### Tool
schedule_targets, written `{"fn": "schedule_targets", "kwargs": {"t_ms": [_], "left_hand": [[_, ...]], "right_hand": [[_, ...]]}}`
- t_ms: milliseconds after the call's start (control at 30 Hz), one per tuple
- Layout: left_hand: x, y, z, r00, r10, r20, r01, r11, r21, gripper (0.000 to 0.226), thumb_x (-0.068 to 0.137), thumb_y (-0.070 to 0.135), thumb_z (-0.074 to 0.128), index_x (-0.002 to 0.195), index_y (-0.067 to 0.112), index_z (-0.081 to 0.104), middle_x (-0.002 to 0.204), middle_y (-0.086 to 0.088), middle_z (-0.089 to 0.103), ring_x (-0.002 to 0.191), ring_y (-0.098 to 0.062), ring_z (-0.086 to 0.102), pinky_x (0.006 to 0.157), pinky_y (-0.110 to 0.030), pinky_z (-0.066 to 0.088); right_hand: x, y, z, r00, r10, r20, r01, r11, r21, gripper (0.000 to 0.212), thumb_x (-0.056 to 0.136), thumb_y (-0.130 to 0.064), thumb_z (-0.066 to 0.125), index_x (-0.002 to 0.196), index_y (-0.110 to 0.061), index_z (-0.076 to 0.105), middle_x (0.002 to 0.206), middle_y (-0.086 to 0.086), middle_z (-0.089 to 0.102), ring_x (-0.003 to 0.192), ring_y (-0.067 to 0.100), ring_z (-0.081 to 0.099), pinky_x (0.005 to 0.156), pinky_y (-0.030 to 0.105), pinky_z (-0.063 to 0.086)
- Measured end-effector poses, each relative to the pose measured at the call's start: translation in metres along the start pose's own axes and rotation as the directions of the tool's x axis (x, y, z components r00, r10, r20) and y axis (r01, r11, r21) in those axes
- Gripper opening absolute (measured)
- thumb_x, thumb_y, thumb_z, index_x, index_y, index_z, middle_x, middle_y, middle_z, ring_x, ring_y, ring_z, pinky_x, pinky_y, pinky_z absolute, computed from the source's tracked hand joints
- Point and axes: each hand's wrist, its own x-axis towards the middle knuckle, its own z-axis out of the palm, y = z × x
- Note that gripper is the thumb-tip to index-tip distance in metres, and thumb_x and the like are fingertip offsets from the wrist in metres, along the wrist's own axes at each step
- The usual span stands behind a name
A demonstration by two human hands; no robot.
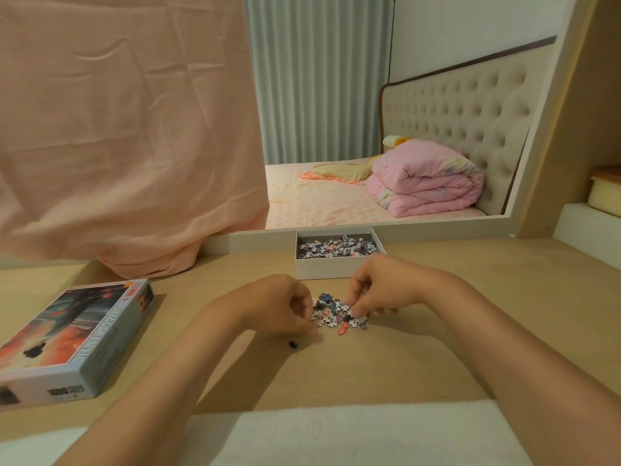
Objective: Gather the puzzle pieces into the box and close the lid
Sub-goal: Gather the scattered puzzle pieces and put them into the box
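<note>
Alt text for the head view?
A person's left hand and right hand, fingers curled, flank a small pile of puzzle pieces on a wooden table. Beyond it an open white box holds more pieces; its printed lid lies at left.

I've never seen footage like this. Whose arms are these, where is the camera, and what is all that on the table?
No machine here: a person wears one wide-angle camera on the head, looking down at their own bare arms. The left hand and right hand curl their fingers into a loose pile of puzzle pieces on the wooden table; whether they grip any is hard to tell. Behind it stands an open white box partly filled with pieces. Its printed lid lies to the left. One dark stray piece lies near the left hand.
</note>
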Motion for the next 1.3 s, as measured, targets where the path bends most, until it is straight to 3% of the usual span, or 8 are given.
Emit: {"fn": "schedule_targets", "kwargs": {"t_ms": [133,300,467,600,667,800,1033,1300], "left_hand": [[-0.010,-0.008,-0.009,0.972,-0.070,0.223,0.064,0.997,0.034,0.027,0.067,0.046,0.085,0.083,0.028,0.073,0.065,0.022,0.062,0.060,0.007,0.053,0.060,-0.018,0.039],[0.005,-0.019,0.008,0.998,0.014,0.058,-0.008,0.994,-0.108,0.021,0.071,0.041,0.084,0.075,0.024,0.072,0.064,0.017,0.063,0.058,0.003,0.051,0.057,-0.012,0.038],[0.026,-0.016,0.023,0.978,0.057,-0.203,-0.072,0.995,-0.068,0.033,0.069,0.048,0.084,0.087,0.026,0.066,0.083,0.010,0.064,0.067,-0.001,0.051,0.062,-0.021,0.041],[0.035,-0.015,0.019,0.998,0.029,-0.063,-0.027,0.999,0.029,0.091,0.062,0.066,0.079,0.140,0.033,0.045,0.128,0.010,0.043,0.111,-0.009,0.045,0.097,-0.027,0.041],[0.040,-0.012,0.019,0.999,0.046,0.006,-0.047,0.995,0.092,0.095,0.068,0.064,0.076,0.147,0.028,0.039,0.134,0.006,0.038,0.122,-0.014,0.041,0.103,-0.027,0.036],[0.046,-0.008,0.022,0.994,0.113,0.009,-0.113,0.993,0.025,0.074,0.075,0.055,0.077,0.140,0.030,0.052,0.125,0.007,0.045,0.102,-0.008,0.051,0.082,-0.018,0.039],[0.038,-0.019,0.006,0.999,0.011,0.036,-0.013,0.999,0.049,0.096,0.068,0.060,0.078,0.148,0.026,0.038,0.137,0.007,0.044,0.112,-0.012,0.054,0.097,-0.028,0.043],[0.042,-0.006,0.020,0.996,0.069,-0.057,-0.064,0.995,0.078,0.036,0.081,0.034,0.071,0.114,0.020,0.070,0.105,-0.008,0.064,0.091,-0.023,0.062,0.082,-0.036,0.051]], "right_hand": [[0.001,0.001,0.005,0.989,0.078,0.125,-0.068,0.994,-0.087,0.013,0.077,-0.024,0.084,0.085,-0.018,0.077,0.068,0.002,0.071,0.053,0.013,0.059,0.052,0.025,0.049],[0.008,-0.002,0.021,1.000,0.020,-0.001,-0.020,0.998,-0.052,0.012,0.079,-0.025,0.082,0.081,-0.017,0.074,0.049,-0.013,0.062,0.049,0.007,0.056,0.054,0.023,0.049],[0.012,0.008,0.014,0.991,0.013,-0.137,-0.010,1.000,0.026,0.015,0.077,-0.031,0.084,0.081,-0.021,0.073,0.073,-0.006,0.074,0.066,0.008,0.067,0.075,0.032,0.059],[0.007,0.009,0.004,0.993,0.114,-0.017,-0.115,0.984,-0.132,0.075,0.062,-0.052,0.088,0.127,-0.031,0.060,0.106,-0.011,0.064,0.094,0.011,0.062,0.090,0.031,0.052],[0.008,0.005,0.011,0.985,0.170,0.033,-0.156,0.954,-0.257,0.100,0.057,-0.063,0.085,0.143,-0.028,0.047,0.125,-0.007,0.059,0.113,0.015,0.058,0.100,0.034,0.047],[0.017,-0.002,0.023,0.994,0.112,0.000,-0.108,0.957,-0.268,0.060,0.065,-0.064,0.081,0.104,-0.022,0.063,0.099,0.000,0.066,0.089,0.019,0.063,0.076,0.034,0.052],[0.017,-0.005,0.024,0.991,0.132,-0.016,-0.132,0.966,-0.223,0.090,0.068,-0.057,0.083,0.144,-0.024,0.049,0.128,-0.002,0.060,0.101,0.015,0.057,0.089,0.029,0.048],[0.025,-0.017,0.032,0.989,0.105,-0.103,-0.123,0.977,-0.176,0.052,0.078,-0.043,0.081,0.124,-0.025,0.069,0.093,-0.006,0.067,0.083,0.014,0.063,0.073,0.027,0.048]]}}
